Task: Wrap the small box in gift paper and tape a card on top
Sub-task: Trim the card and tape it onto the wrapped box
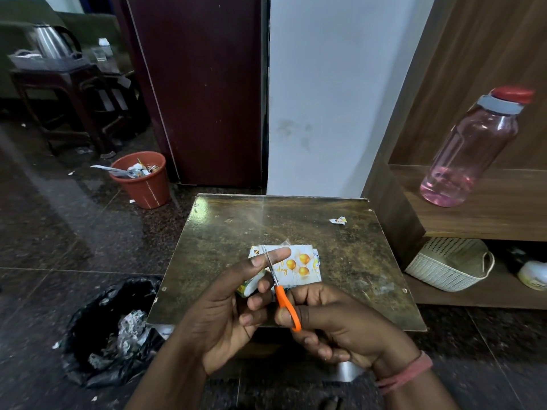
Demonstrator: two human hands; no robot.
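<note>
Nearest, the right hand (331,321) curls around the orange handles of a pair of scissors (281,294), thumb through one loop, a pink band on the wrist. Its thin blades run up and slightly left, and whether they are parted is too fine to tell. Beside it, the left hand (231,309) pinches a small roll of tape (251,287) between thumb and bent fingers, while its forefinger stretches straight out across the blade tips. Just beyond both hands, the wrapped box (299,269) lies flat on the worn brown surface (340,244), near its front middle. White paper printed with golden balloons and gold script covers its top; the paper's edges look crumpled at the right side. Farther back, a small paper scrap (338,221) rests near the surface's far right. On the floor to the left sit a black rubbish bag (97,329) and, farther off, an orange bin (145,180) full of scraps. A pink bottle (473,149) stands on the wooden shelf (488,214) at right.
</note>
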